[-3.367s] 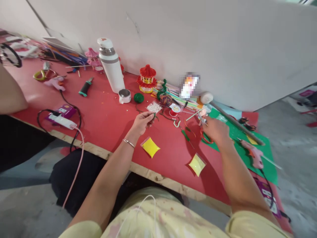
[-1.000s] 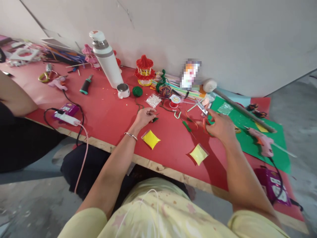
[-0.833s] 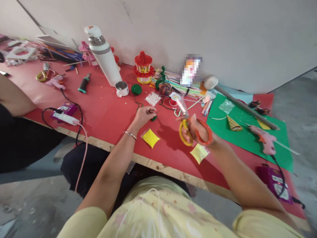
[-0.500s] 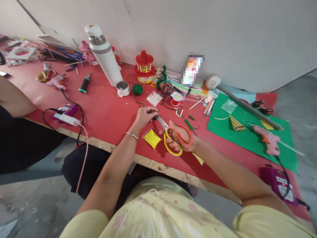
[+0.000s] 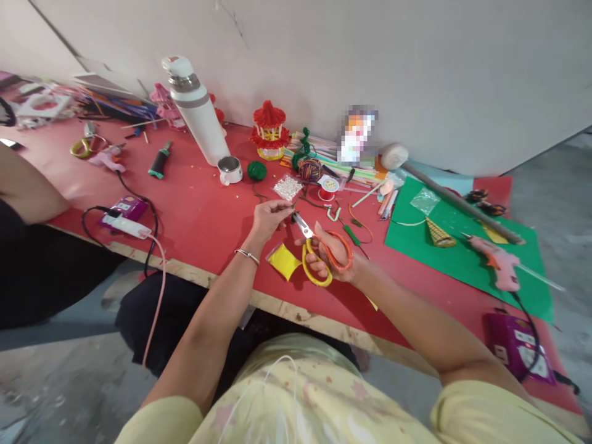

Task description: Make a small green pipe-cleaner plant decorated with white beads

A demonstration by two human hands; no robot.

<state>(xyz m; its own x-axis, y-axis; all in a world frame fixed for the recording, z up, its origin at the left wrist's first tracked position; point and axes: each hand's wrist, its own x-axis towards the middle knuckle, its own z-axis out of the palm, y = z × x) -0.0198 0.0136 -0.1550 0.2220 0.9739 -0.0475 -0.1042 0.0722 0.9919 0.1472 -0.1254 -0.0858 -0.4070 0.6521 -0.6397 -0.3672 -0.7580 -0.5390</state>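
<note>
My right hand is closed around the handles of a pair of scissors, one handle loop yellow and the other orange. The blades point away toward my left hand. There, thumb and forefinger pinch a thin dark strand at the blade tips; its kind is too small to make out. Just below the blades lies a yellow packet. Beyond my left hand are a bag of white beads and a green yarn ball. A green-handled crochet hook rests right of the scissors.
A tall white flask and its metal cup stand at back left. Near the wall is a red and yellow lantern-like craft. A pink glue gun lies on green sheet at right. Someone's arm rests at left.
The scissors and my right hand have shifted slightly left, and the handle loops look a little closer together. My left hand keeps its pinch. The view has tilted slightly.
</note>
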